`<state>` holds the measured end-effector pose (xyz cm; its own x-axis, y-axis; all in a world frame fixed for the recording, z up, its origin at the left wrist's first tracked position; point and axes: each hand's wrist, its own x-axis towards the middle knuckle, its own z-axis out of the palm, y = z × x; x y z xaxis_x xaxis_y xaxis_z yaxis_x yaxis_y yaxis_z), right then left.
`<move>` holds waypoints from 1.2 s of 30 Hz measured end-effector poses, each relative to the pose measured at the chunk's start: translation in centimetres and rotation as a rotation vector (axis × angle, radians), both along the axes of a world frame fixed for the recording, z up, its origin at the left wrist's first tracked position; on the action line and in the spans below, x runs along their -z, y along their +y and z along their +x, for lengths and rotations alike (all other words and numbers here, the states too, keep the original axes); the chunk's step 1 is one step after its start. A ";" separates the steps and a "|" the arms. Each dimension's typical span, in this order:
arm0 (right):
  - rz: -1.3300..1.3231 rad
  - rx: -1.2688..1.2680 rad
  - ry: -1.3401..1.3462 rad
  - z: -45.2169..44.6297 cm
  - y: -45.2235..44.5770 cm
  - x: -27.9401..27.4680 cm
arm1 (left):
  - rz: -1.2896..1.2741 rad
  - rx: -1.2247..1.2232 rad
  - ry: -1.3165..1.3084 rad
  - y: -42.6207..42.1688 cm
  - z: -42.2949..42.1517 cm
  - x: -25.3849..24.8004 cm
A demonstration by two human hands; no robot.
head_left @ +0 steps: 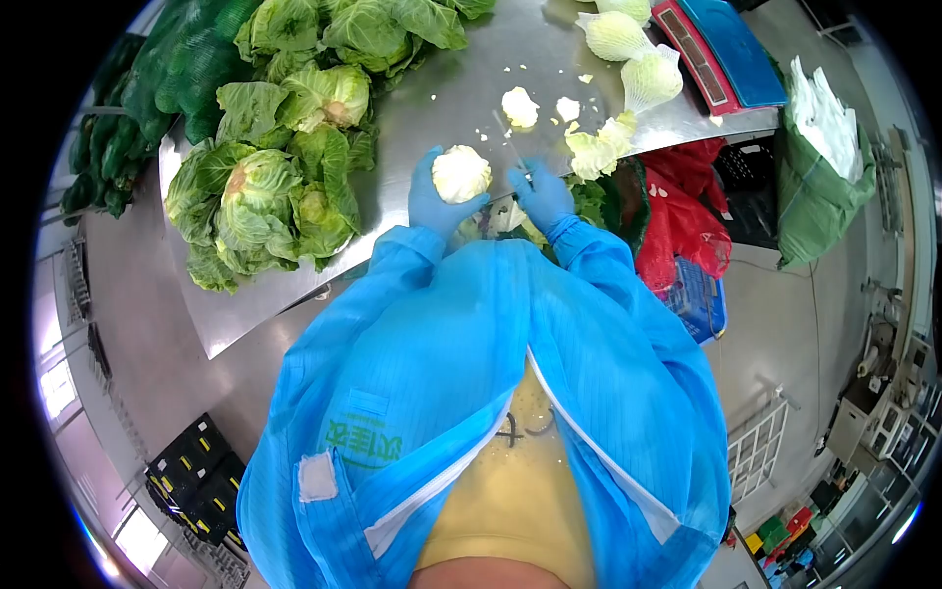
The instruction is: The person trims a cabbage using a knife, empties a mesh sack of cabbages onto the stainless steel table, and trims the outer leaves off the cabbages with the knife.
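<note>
My left hand point(436, 196) is curled around a pale, stripped cabbage head point(461, 175) at the table's near edge. My right hand point(542, 192), gloved in blue like the left, grips a small knife point(513, 152); its thin blade points away from me, just right of the head. Beyond the knife lie a white vegetable chunk point(520, 108) and a smaller piece point(567, 109), with crumbs scattered around. Loose pale leaves point(599, 147) rest at the table edge to the right of my right hand.
Leafy cabbages point(260, 196) are piled on the left of the metal table point(422, 98). Pale heads in nets point(652, 79) lie at right beside a red and blue scale point(721, 49). A red bag point(677, 216), a blue crate point(699, 299) and a green sack point(824, 187) stand right.
</note>
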<state>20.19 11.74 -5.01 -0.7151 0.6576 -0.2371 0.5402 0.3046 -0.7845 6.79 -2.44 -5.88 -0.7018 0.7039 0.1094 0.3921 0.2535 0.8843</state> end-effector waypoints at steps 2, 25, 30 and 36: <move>-0.223 0.029 0.119 -0.3 -1.7 0.7 | 0.081 -0.026 -0.047 0.1 -0.1 0.8; 0.019 -0.079 -0.030 -0.8 -3.1 0.6 | -0.010 -0.012 -0.024 0.4 1.0 0.0; 0.055 -0.046 -0.053 -0.9 -3.1 0.2 | -0.044 -0.037 0.053 0.7 1.3 -0.1; 0.037 0.002 -0.052 -1.1 -3.2 0.1 | -0.045 -0.066 0.116 0.9 1.6 0.0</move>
<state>19.10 8.59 -5.11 -0.7011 0.6680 -0.2494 0.5806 0.3318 -0.7435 8.35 -1.50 -5.86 -0.7310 0.6629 0.1617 0.4720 0.3202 0.8214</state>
